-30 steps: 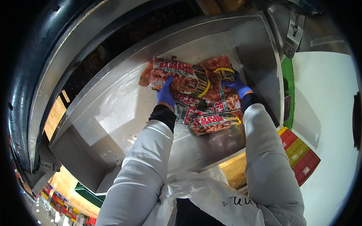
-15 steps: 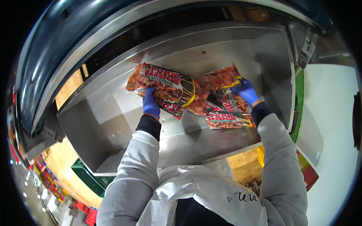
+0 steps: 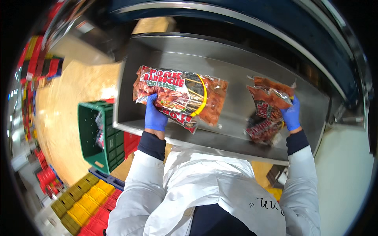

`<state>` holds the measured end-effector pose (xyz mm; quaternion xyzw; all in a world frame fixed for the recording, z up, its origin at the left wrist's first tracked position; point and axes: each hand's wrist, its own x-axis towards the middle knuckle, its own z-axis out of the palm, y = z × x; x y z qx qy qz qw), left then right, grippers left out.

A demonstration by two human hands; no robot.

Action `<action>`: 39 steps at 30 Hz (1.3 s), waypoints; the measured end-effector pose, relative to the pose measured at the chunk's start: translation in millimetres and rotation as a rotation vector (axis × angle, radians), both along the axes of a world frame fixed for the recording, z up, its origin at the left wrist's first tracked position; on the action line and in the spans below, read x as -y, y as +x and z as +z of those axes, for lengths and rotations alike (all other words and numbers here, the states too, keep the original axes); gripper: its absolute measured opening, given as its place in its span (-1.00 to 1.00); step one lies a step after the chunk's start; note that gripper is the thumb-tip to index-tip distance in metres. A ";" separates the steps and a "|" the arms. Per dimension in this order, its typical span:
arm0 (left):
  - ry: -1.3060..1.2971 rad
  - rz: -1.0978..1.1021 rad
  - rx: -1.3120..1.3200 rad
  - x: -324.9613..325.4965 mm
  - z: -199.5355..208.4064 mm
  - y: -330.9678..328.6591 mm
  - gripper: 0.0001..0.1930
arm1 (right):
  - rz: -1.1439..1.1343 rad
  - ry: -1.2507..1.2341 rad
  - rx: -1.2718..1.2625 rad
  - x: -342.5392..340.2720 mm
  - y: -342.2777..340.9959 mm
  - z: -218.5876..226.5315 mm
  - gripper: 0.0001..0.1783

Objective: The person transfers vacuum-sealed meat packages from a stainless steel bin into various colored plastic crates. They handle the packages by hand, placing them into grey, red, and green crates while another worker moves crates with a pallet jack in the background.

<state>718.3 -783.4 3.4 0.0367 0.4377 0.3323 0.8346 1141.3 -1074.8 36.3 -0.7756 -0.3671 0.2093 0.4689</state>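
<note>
Both my gloved hands are over a stainless steel basin (image 3: 236,118). My left hand (image 3: 156,115) is closed on the near left side of some clear plastic packs of meat skewers (image 3: 177,92), its thumb on top. At least two packs overlap there, with a yellow band across the stick ends. On the right, my right hand (image 3: 291,114) is closed on the edge of another bunch of skewer packs (image 3: 269,94), which hangs tilted and slightly blurred. The fingers beneath the packs are hidden on both sides.
Beyond the basin runs a dark blue machine edge with a bright metal strip (image 3: 252,15). A green crate (image 3: 112,137) holding some packs stands at the left, near yellow crates (image 3: 88,200) and red ones. To the right is a pale surface (image 3: 342,165).
My view has swung to the left, bringing the green crate fully in. My hands are farther apart, and the right-hand packs are now separated from the left-hand ones.
</note>
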 end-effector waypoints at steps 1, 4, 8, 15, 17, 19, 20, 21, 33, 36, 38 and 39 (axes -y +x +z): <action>0.029 0.059 0.005 -7.7 18.3 -36.6 -0.56 | 0.034 0.034 -0.044 -33.1 -24.1 14.5 -0.55; 0.170 0.223 -0.010 -31.4 53.0 -165.8 -0.58 | 0.175 0.108 -0.157 -129.4 -118.7 59.9 -0.53; 0.368 0.507 -0.180 -39.7 118.6 -326.6 -0.61 | 0.562 0.143 -0.079 -254.0 -230.5 85.3 -0.53; 0.948 0.743 -0.790 -61.5 123.2 -577.1 -0.53 | 1.348 0.290 -1.201 -496.2 -521.3 53.8 -0.47; 0.870 0.570 -1.000 -44.9 84.1 -656.2 -0.52 | 1.489 0.195 -1.254 -529.0 -610.0 53.8 -0.47; 0.745 0.655 -0.544 -56.9 76.0 -676.8 -0.37 | 1.480 0.097 -1.299 -542.5 -675.7 58.0 -0.58; 1.008 0.324 -1.287 -62.6 64.1 -674.2 -0.30 | 1.525 0.126 -1.003 -551.6 -690.3 36.9 -0.59; 1.193 -0.123 -2.009 -64.0 50.9 -671.3 -0.21 | 1.545 0.151 -0.707 -558.9 -697.2 9.3 -0.58; 0.598 -0.545 -1.637 41.7 -65.6 -593.1 -0.66 | 1.495 -0.167 0.849 -478.9 -665.6 -81.2 -0.45; 0.497 -0.618 -1.710 35.7 -44.2 -575.2 -0.65 | 1.466 -0.170 0.773 -471.4 -656.7 -67.7 -0.45; 0.359 -0.736 -1.819 41.2 -39.2 -583.9 -0.60 | 1.507 -0.208 0.838 -463.5 -645.2 -45.2 -0.45; 0.258 -0.812 -1.880 41.0 -42.6 -584.7 -0.55 | 1.503 -0.298 0.786 -455.2 -634.6 -35.8 -0.45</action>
